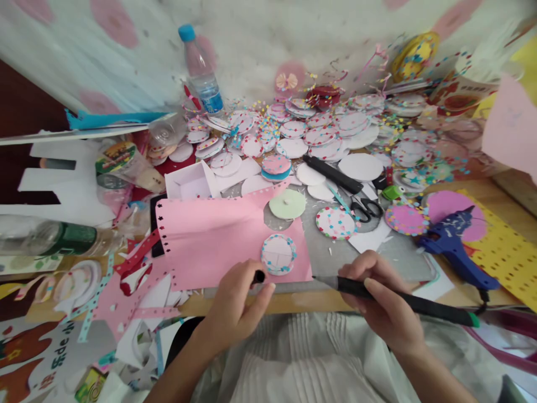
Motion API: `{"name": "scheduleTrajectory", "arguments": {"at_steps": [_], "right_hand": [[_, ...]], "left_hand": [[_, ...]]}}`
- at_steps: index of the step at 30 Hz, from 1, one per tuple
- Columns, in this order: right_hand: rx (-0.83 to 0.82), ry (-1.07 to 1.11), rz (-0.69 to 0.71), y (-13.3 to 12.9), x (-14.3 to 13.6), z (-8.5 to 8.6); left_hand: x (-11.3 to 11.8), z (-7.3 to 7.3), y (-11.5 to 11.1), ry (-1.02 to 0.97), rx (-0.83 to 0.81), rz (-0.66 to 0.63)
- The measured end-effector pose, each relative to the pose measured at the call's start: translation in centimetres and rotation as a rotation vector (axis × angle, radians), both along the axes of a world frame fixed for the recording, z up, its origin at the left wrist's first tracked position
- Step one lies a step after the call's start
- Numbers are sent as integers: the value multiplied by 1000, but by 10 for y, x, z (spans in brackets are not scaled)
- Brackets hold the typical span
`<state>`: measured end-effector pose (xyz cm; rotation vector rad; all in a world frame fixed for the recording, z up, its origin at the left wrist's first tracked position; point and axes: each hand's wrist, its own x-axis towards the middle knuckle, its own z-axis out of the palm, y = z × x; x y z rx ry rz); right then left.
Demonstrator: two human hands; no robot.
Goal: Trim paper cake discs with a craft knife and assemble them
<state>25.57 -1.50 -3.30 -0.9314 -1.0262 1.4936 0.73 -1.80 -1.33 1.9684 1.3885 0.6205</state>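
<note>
Cluttered craft table (pixel 369 263) against a pale wall with pink blotches, buried in paper scraps. Left hand (pixel 237 305) curled loosely, thumb and fingertips pinching a small black pen cap (pixel 259 276) just off the near edge of a pink paper sheet (pixel 210 240). Right hand (pixel 384 302) closed around a long black marker (pixel 403 299), bare tip aimed left toward the sheet's lower corner, not touching it. Just beyond the cap, lying on the pink sheet, a decorated paper disc (pixel 279 254) with a blue-dotted rim. Farther out: a pale green disc (pixel 287 204), scissors (pixel 364 208), a blue glue gun (pixel 455 246) to the right, a water bottle (pixel 200 71) at the back. Likely risk: uncapped tip brushing the sheet or a sleeve and leaving a stray mark; loose sheet sliding under pressure, with neither hand pinning it
</note>
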Motion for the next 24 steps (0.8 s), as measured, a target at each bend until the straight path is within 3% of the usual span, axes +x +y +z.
{"name": "scheduleTrajectory", "arguments": {"at_steps": [5, 12, 15, 19, 24], "right_hand": [[-5, 22, 123, 2, -13, 10], [0, -24, 239, -8, -15, 16], [95, -141, 310, -17, -15, 24], [332, -322, 356, -34, -19, 36], [535, -214, 226, -51, -34, 38]], "left_hand": [[13, 12, 3, -104, -104, -188], [17, 25, -2, 9, 92, -304], [16, 30, -15, 52, 116, -365], [18, 37, -37, 14, -10, -482], [26, 44, -53, 98, 3, -561]]}}
